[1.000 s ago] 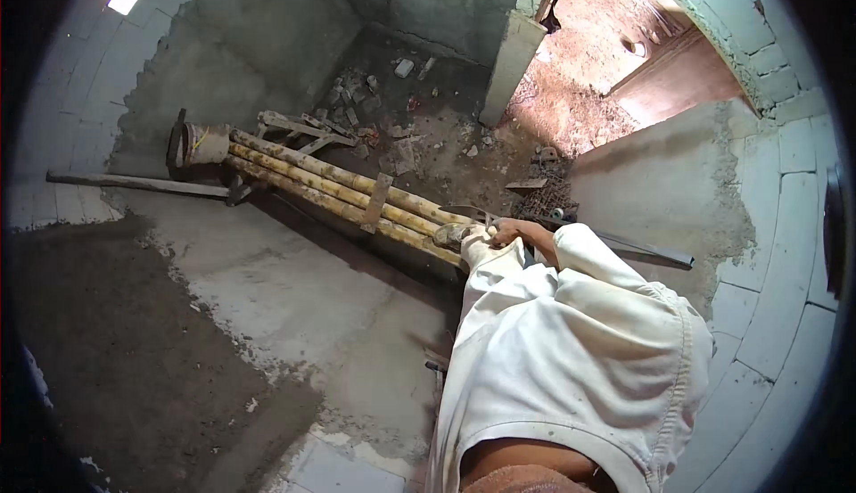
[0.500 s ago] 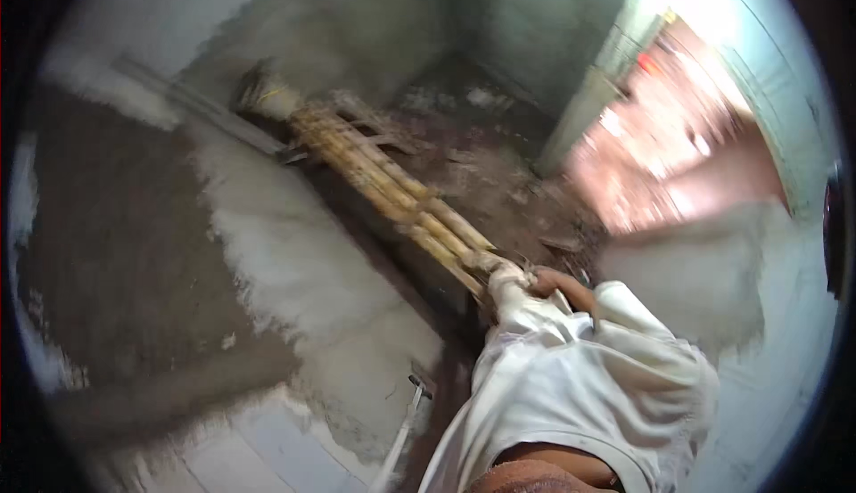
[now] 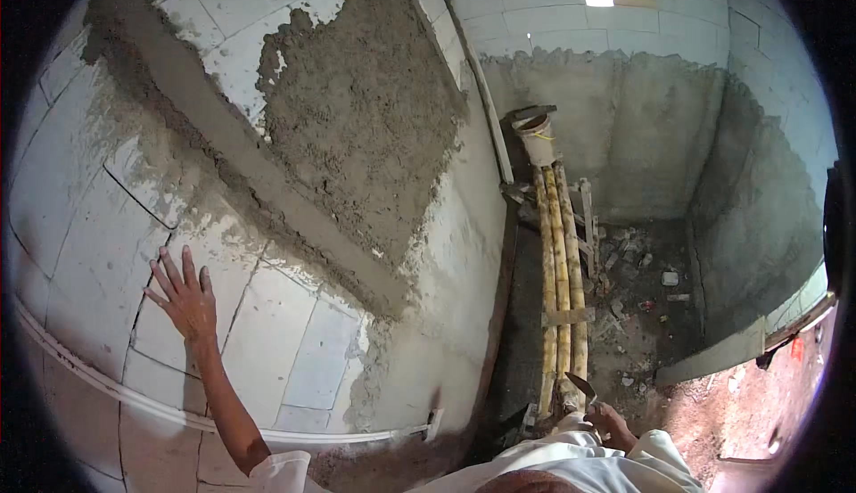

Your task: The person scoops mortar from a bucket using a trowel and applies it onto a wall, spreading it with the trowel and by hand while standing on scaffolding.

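My left hand (image 3: pixel 187 301) is spread with its fingers apart against the white block wall (image 3: pixel 236 315). Down at the lower right, my right hand (image 3: pixel 611 423) is closed round a trowel, its pointed blade (image 3: pixel 581 386) sticking up beside the bamboo poles. The handle is mostly hidden in my fingers. Wet grey mortar (image 3: pixel 357 127) covers a patch of the wall above my left hand, and a smoother mortar band (image 3: pixel 259 176) slants down below that patch.
Bamboo poles (image 3: pixel 562 243) lashed side by side form a narrow platform, with a bucket (image 3: pixel 537 141) at the far end. A long straight board (image 3: pixel 481 92) leans on the wall. Rubble (image 3: pixel 637 288) litters the floor below. A white pipe (image 3: pixel 214 423) runs along the lower wall.
My view has swung left and steadied from a blur. My left arm has come into sight, reaching onto the wall. The trowel blade now shows at my right hand.
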`<state>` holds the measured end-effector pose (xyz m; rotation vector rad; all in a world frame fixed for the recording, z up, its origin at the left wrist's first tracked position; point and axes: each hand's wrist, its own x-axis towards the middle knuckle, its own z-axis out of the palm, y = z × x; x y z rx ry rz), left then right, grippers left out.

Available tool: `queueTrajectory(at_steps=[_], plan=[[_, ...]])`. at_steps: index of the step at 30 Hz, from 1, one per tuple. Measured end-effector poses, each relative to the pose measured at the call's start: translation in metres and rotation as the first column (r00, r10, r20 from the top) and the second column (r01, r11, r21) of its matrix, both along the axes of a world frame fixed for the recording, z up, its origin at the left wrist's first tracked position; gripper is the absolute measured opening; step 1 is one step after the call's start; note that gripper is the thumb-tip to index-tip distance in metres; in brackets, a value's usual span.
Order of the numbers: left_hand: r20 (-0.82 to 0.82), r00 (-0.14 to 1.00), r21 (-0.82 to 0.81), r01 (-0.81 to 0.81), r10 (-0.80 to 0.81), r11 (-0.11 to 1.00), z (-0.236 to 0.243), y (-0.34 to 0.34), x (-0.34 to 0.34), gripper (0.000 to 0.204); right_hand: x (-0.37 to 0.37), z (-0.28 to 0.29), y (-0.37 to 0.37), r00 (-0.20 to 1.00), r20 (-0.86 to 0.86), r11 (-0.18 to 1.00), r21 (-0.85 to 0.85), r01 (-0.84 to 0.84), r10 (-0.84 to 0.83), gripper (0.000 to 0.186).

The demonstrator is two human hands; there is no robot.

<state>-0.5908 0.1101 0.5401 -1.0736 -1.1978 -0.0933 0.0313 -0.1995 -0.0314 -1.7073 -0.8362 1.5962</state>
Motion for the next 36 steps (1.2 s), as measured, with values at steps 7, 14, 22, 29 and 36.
queueTrajectory(at_steps=[7, 14, 22, 29, 36], plan=[[-0.029, 0.996, 0.027, 0.085, -0.084, 0.996, 0.0, 0.002, 0.008, 0.067, -0.011, -0.077, 0.021, 0.94, 0.131, 0.949, -0.023, -0.314, 0.314, 0.032], [0.03, 0.992, -0.016, 0.125, -0.124, 0.992, -0.002, 0.022, -0.008, 0.064, -0.035, -0.051, 0.006, 0.942, 0.052, 0.944, -0.009, -0.331, 0.331, 0.031], [-0.05, 0.982, 0.052, -0.18, 0.183, 0.982, -0.008, 0.022, -0.027, 0.068, -0.055, -0.019, 0.017, 0.643, 0.43, 0.773, -0.323, -0.546, 0.633, 0.023], [-0.214, 0.975, 0.059, -0.053, 0.064, 0.997, -0.005, 0.036, -0.038, 0.059, -0.012, -0.096, -0.033, 0.393, 0.714, 0.517, 0.051, -0.855, 0.58, 0.03], [-0.199, 0.97, 0.05, -0.136, 0.143, 0.99, 0.003, 0.019, -0.041, 0.062, -0.05, -0.099, -0.015, -0.113, 0.878, 0.159, -0.208, -0.965, 0.466, 0.032]])
